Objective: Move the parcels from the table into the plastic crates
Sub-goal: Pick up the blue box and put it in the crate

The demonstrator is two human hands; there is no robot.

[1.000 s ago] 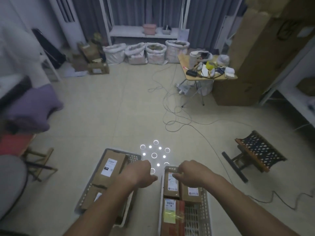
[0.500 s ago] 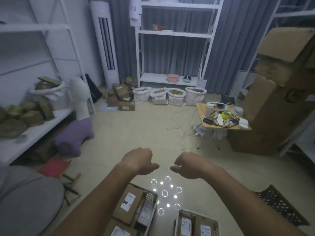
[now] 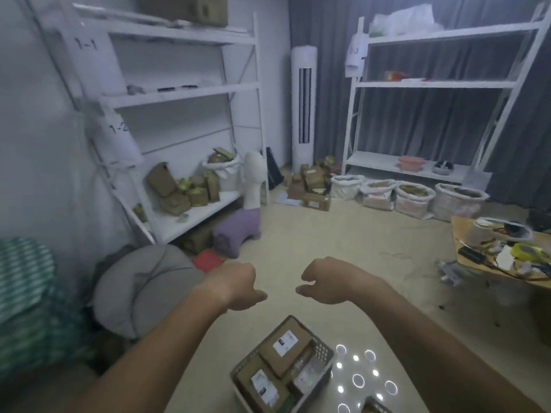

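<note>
Low on the floor stands a grey plastic crate [image 3: 323,351] holding several brown cardboard parcels [image 3: 284,344] with white labels. The corner of a second crate [image 3: 374,406] shows at the bottom edge. My left hand [image 3: 235,286] and my right hand [image 3: 326,281] hang in the air above the floor, beyond the crates, side by side and apart. Both have loosely curled fingers and hold nothing.
A white shelf rack [image 3: 185,93] with boxes stands left, another rack [image 3: 432,84] at the back with white sacks [image 3: 413,199] below. A cluttered small wooden table [image 3: 465,248] is at right. A grey cushion [image 3: 143,290] and purple stool [image 3: 235,231] lie left.
The view has swung up and to the left, away from the crates. Both hands rose from the crates and now hover empty in the air.
</note>
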